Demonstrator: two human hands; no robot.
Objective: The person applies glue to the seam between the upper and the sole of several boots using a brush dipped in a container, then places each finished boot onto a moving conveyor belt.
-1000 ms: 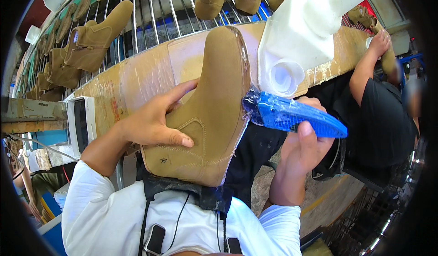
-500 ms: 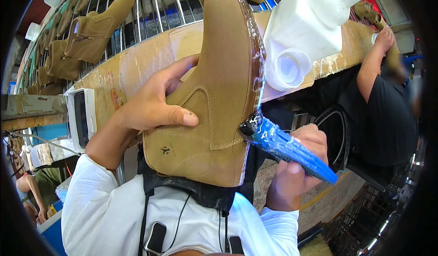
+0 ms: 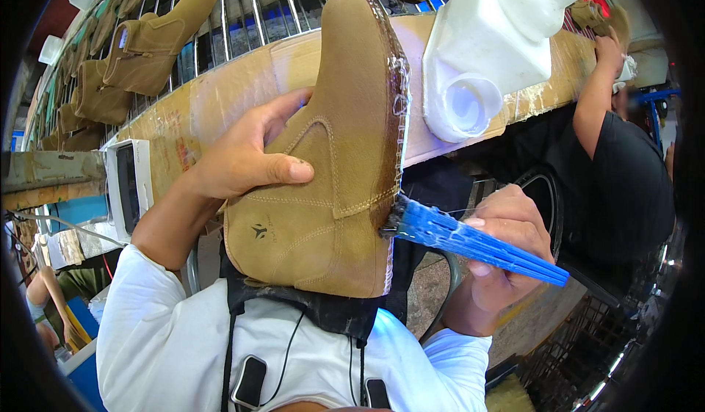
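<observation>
A tan suede boot [image 3: 294, 214] is held up in front of my chest, toe upward and sole edge to the right. My left hand [image 3: 253, 151] wraps round its ankle part, thumb lying on the side and the other fingers largely hidden behind. A dark, glossy wet band [image 3: 392, 118] runs along the boot's lower edge from toe toward heel. My right hand [image 3: 510, 243] pinches a brush with a blue handle [image 3: 470, 239]. The brush's dark bristles touch the boot's edge near the heel, and a thin strand stretches near the fingers.
A white plastic bottle [image 3: 485, 52] with a round open cup stands on the cardboard-covered ledge [image 3: 213, 81]. Several tan boots [image 3: 150, 52] rest on a metal rack behind. To the right a co-worker in black [image 3: 624, 192] handles another boot; a white-framed device [image 3: 131, 184] stands at left.
The brush has drawn back a little rightward and down, its handle now flatter. The boot has shifted slightly left. The wet band reaches further toward the heel. The co-worker's hand has moved up.
</observation>
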